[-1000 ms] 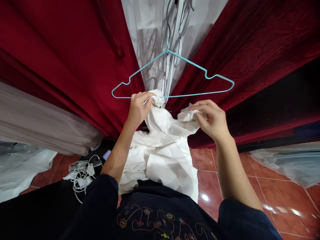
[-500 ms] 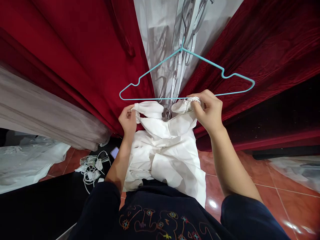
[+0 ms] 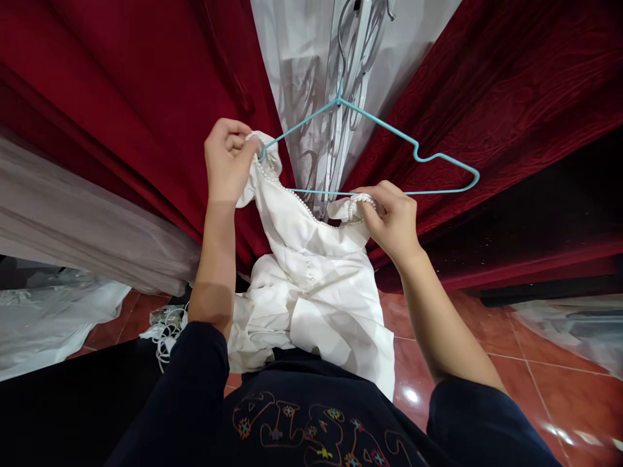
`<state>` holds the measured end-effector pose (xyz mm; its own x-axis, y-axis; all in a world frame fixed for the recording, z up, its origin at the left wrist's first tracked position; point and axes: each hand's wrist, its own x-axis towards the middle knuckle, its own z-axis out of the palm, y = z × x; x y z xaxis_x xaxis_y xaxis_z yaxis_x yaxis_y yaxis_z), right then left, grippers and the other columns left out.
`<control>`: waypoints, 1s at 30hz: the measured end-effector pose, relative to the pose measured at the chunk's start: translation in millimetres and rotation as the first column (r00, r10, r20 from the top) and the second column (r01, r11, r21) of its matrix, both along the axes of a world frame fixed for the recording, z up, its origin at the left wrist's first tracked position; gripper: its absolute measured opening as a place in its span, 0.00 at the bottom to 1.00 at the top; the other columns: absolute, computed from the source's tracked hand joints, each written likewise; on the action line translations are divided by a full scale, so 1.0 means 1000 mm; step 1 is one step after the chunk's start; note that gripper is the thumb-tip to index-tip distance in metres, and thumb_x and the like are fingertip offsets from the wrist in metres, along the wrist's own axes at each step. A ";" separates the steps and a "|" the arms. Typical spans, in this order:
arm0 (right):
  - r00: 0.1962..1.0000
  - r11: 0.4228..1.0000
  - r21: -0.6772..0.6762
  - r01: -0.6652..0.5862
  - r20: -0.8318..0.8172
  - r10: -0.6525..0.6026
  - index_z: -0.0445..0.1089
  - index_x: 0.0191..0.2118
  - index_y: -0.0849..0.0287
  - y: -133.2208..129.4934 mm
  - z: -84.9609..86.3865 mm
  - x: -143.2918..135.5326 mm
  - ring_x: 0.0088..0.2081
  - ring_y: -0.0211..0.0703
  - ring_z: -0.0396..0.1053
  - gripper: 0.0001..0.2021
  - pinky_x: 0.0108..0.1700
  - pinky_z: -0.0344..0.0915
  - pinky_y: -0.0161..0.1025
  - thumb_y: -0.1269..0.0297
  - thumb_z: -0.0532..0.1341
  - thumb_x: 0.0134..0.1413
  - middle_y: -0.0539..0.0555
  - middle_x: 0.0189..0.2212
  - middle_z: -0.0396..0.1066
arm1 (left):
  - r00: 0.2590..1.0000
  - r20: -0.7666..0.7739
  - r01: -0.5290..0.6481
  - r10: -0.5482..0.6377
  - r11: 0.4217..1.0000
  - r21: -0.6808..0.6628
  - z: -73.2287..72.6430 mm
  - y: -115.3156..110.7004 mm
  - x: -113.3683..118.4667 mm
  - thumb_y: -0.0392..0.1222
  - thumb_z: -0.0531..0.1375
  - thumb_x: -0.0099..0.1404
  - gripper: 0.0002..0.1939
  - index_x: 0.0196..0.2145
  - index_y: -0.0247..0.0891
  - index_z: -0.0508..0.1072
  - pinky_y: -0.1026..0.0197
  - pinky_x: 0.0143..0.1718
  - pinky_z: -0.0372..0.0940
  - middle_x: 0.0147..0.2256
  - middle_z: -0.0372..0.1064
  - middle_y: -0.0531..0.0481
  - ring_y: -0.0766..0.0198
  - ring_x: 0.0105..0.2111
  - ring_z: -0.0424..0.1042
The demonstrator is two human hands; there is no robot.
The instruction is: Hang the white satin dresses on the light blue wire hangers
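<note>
A white dress (image 3: 311,240) with a pearl-beaded neckline hangs between my hands, its skirt gathered against my shirt. My left hand (image 3: 228,159) pinches one shoulder of it, and that shoulder is over the left arm of a light-blue hanger (image 3: 377,121), covering the hanger's left end. My right hand (image 3: 393,213) grips the other shoulder strap just below the hanger's bottom bar. The hanger's right arm is bare. Its hook meets a white metal frame at the top, though how it is held there is hard to make out.
Dark red curtains (image 3: 146,97) hang on both sides of the white metal stand (image 3: 346,130). At the lower left, white cables (image 3: 168,334) lie by a black surface (image 3: 73,395). Sheer white fabric (image 3: 63,318) spreads at the left, above a red tiled floor (image 3: 487,337).
My left hand has risen with its shoulder of the dress, which now covers the hanger's left end. My right hand keeps its grip below the bar. The view has shifted slightly.
</note>
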<state>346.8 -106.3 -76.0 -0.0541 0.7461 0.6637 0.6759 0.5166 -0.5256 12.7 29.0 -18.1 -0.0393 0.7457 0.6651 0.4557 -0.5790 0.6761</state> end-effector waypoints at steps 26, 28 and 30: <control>0.807 0.712 0.424 0.559 -0.474 -0.352 0.66 0.40 0.52 -0.013 -0.010 0.076 0.32 0.45 0.59 0.08 0.37 0.59 0.48 0.63 0.66 0.58 0.54 0.35 0.57 | 0.825 -0.501 0.233 -0.263 0.965 -0.123 -0.036 -0.103 0.101 0.31 0.52 0.79 0.22 0.58 0.40 0.82 0.53 0.51 0.62 0.47 0.83 0.47 0.55 0.46 0.77; 0.790 0.719 0.382 0.581 -0.477 -0.385 0.63 0.39 0.50 -0.012 0.007 0.090 0.31 0.45 0.58 0.09 0.35 0.57 0.48 0.61 0.65 0.60 0.54 0.34 0.56 | 0.807 -0.528 0.218 -0.264 0.965 -0.148 -0.031 -0.105 0.098 0.31 0.51 0.79 0.23 0.58 0.40 0.83 0.53 0.50 0.62 0.47 0.83 0.47 0.55 0.45 0.77; 0.793 0.752 0.318 0.578 -0.438 -0.424 0.61 0.36 0.48 -0.009 0.034 0.089 0.31 0.46 0.58 0.10 0.35 0.56 0.48 0.60 0.65 0.61 0.55 0.33 0.57 | 0.790 -0.547 0.210 -0.278 0.960 -0.185 -0.026 -0.107 0.097 0.32 0.50 0.79 0.24 0.58 0.41 0.83 0.53 0.51 0.62 0.46 0.83 0.46 0.54 0.46 0.76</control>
